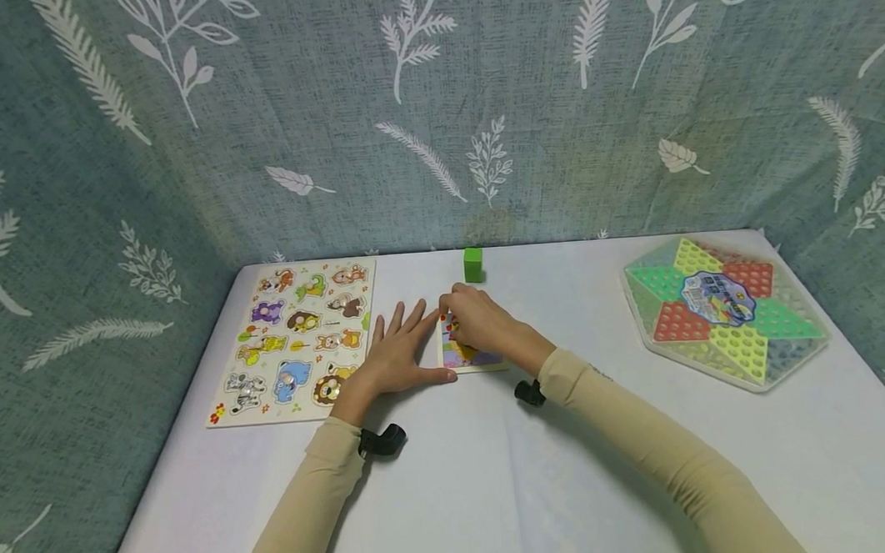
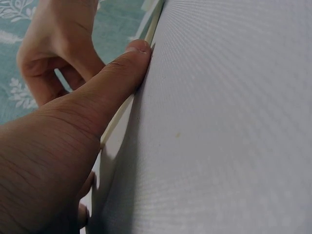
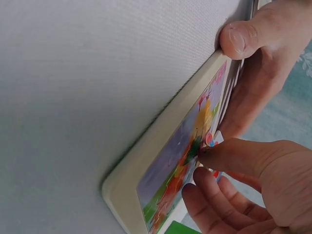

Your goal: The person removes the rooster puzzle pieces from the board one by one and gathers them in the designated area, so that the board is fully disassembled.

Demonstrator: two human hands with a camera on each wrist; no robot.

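Note:
A small jigsaw puzzle board (image 1: pixel 451 361) with a colourful picture and pale rim lies flat on the white table. My left hand (image 1: pixel 399 354) is spread at its left side, thumb by the near left corner and forefinger towards the far left corner. In the left wrist view, that thumb (image 2: pixel 122 68) lies along the board's edge. My right hand (image 1: pixel 484 318) bends over the board's far part. The right wrist view shows its thumb and fingers pinching a small puzzle piece (image 3: pixel 210 140) with red and blue spots, mostly hidden by the fingers.
A green block (image 1: pixel 474 265) stands beyond the puzzle board. On the left lies an animal peg puzzle (image 1: pixel 269 415), close to my left hand. A hexagonal Chinese checkers board (image 1: pixel 726 316) lies on the right. Patterned cloth (image 1: pixel 344 123) hangs behind the table.

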